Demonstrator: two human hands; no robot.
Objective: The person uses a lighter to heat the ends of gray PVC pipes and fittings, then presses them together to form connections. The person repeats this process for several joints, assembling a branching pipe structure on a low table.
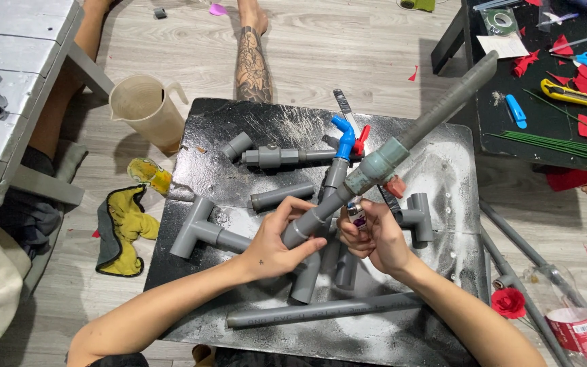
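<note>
currently i log left hand [276, 248] clamped around grey pipe assembly [375, 166] at its elbow end, pipe slanting up-right above black board [239, 126], right hand [375, 238] closed on small tube [356, 212] just beside the joint, loose grey fittings [202, 231] scattered underneath

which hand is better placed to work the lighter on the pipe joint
Right, probably. The right hand already holds the small lighter beside the grey pipe joint; the left hand is wrapped around that joint, steadying it.
</note>
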